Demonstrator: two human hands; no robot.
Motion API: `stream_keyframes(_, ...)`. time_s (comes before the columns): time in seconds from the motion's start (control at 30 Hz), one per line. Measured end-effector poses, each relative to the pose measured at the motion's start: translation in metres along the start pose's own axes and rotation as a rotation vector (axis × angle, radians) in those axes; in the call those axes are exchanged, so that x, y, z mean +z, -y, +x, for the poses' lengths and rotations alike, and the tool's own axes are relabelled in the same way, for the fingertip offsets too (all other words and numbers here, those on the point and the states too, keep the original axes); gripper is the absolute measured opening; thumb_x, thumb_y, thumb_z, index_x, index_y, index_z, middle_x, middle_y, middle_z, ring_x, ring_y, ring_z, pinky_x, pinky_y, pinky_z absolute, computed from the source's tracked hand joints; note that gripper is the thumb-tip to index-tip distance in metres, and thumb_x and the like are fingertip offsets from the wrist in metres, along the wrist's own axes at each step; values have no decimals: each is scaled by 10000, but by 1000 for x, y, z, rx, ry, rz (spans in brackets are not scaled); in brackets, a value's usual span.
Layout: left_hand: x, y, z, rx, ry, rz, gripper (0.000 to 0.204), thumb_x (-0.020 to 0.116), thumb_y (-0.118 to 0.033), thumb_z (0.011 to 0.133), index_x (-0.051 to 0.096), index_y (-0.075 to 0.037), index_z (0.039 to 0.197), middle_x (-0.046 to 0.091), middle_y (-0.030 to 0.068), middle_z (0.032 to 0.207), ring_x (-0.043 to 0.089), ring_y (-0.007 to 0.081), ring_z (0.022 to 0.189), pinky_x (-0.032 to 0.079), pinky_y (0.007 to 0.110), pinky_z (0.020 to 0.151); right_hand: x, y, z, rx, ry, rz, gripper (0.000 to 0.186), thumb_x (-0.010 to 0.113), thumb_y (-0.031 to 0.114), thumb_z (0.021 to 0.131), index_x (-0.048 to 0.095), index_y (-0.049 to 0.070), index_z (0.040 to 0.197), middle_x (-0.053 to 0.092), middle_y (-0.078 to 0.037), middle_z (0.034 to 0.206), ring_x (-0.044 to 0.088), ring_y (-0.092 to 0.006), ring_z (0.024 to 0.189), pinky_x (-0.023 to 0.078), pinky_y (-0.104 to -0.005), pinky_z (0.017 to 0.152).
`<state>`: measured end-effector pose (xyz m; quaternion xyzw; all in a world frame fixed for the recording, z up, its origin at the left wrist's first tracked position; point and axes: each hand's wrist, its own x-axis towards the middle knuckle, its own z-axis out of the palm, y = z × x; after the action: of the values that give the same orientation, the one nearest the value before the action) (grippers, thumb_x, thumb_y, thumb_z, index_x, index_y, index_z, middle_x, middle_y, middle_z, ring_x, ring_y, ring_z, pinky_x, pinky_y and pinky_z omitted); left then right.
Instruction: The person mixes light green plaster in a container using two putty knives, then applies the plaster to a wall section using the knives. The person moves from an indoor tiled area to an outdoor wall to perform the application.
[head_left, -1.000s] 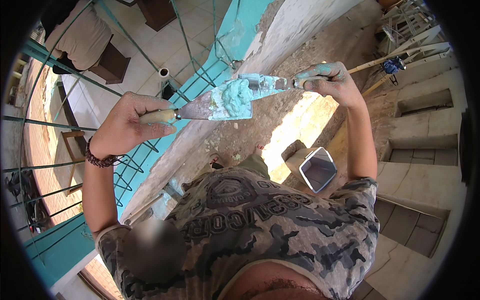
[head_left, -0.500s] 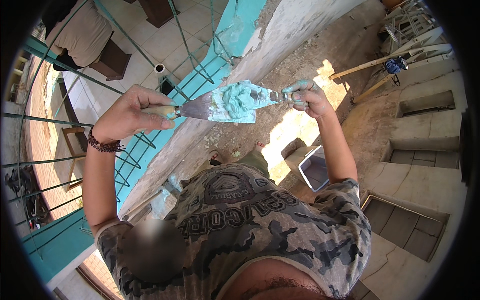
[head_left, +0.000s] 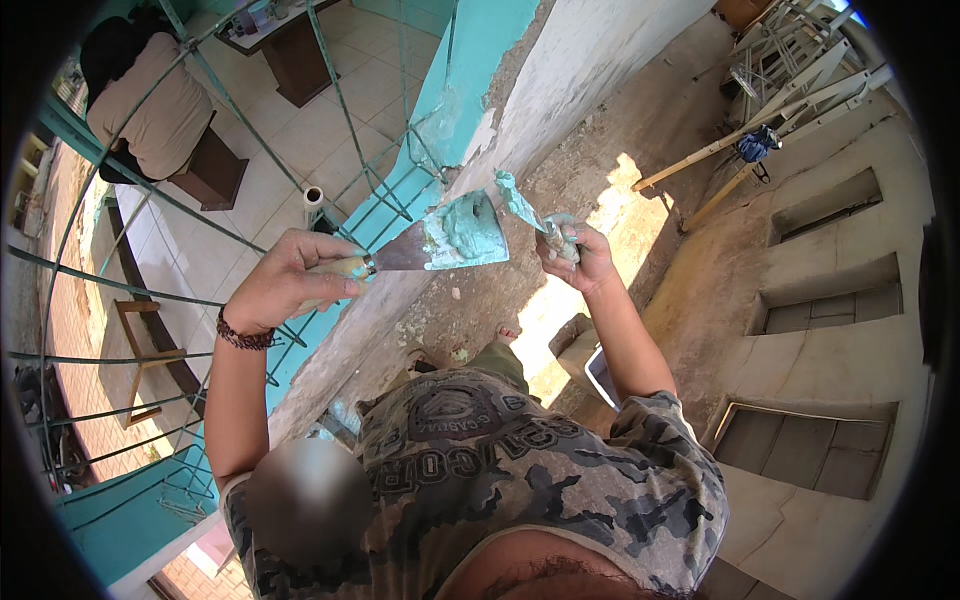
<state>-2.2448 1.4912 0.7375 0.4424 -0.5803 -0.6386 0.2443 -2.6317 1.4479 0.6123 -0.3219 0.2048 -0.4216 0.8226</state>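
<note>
My left hand (head_left: 285, 283) is closed round the handle of a wide putty knife (head_left: 402, 249), its blade pointing right. A lump of turquoise putty (head_left: 474, 228) lies spread over the blade's broad end. My right hand (head_left: 590, 262), smeared with the same colour, grips a smaller putty knife (head_left: 520, 206). Turquoise putty coats that blade, which tilts up and to the left, just apart from the wide blade's edge. Both tools are in the air in front of my chest, beside a low wall.
The wall (head_left: 570, 70) has a turquoise top with a green metal grille (head_left: 215, 95) on it. Beyond the grille a person (head_left: 155, 110) sits on a brown stool. Right, a grey-lined container (head_left: 601, 376) is partly hidden by my arm; poles and a ladder (head_left: 800, 90) lean farther off.
The smaller putty knife has come off the wide blade and turned upward, with putty now on it. My right hand has moved left and down; the view has shifted slightly.
</note>
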Motion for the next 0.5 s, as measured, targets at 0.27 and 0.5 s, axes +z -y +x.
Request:
stream_keyframes(0.27, 26, 27, 20, 172, -212, -264, 262, 707, -50, 751, 655, 66, 979, 620, 31, 708, 505, 56, 512, 354, 199, 446, 16, 43, 0, -184, 36, 208, 371, 603, 286, 848, 521, 38, 1112, 508, -63, 802, 401, -96, 521, 287, -205, 382)
stream_keyframes(0.5, 44, 17, 68, 157, -306, -296, 201, 677, -49, 768, 657, 54, 939, 593, 19, 674, 487, 58, 499, 326, 204, 426, -9, 141, 18, -350, -39, 18, 290, 541, 280, 925, 495, 94, 1143, 541, -69, 823, 423, -103, 539, 291, -197, 378)
